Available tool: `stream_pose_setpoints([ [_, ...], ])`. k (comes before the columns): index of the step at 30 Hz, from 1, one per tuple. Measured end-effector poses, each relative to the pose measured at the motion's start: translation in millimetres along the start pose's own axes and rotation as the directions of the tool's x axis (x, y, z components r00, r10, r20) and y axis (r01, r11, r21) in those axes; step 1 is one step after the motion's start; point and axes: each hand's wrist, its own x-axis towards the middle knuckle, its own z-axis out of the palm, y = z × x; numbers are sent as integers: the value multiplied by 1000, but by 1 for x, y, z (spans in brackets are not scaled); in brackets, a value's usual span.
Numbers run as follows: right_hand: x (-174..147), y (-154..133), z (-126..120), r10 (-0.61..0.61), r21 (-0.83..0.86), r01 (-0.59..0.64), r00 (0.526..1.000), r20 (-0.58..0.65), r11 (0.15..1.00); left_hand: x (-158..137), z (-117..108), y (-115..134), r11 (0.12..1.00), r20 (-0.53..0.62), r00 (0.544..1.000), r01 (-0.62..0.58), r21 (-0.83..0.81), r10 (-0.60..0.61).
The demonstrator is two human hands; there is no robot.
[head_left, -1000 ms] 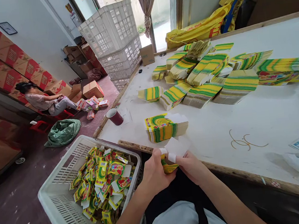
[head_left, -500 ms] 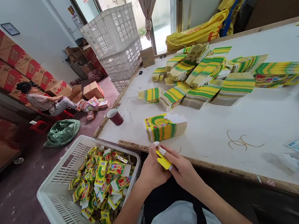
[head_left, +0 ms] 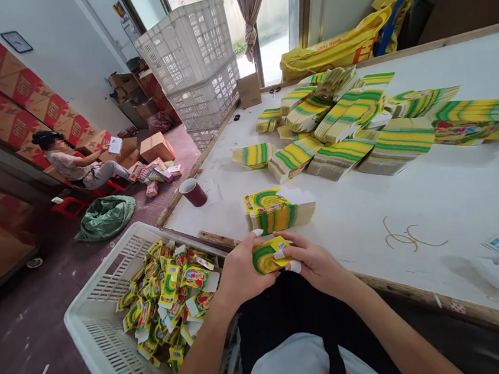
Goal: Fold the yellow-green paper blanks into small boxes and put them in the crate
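The box, yellow card with green swirls, sits between left hand and right hand, fingers curled closed on it, beside the wood-edged table. The basket is slotted plastic.

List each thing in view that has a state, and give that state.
Box: held in both hands, closure unclear
Left hand: gripping box's left side
Right hand: on box's right end
Basket: partly filled with boxes
Flat cartons: stacked in bundles
Mug: upright
Crates: stacked
Curtain: gathered
Green sack: slumped
Co-worker: seated
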Motion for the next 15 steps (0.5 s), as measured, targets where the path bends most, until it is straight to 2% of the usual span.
stream_pose_setpoints([
  [3,3,-1,-4,-1,31,-1,998,57,1000,3,-4,2,1000,-7,1000,-20,22,20],
  [8,4,-5,6,53,-14,-53,998,-18,999,-1,-3,0,999,-22,1000,-13,53,14],
  [13,8,-9,-2,-10,10,8,991,132,1000,-5,-3,-2,999,-5,1000,29,40,-29],
  [15,8,-9,-4,-6,-14,8,989,150,1000,-5,-2,-1,999,1,1000,28,23,-28],
])
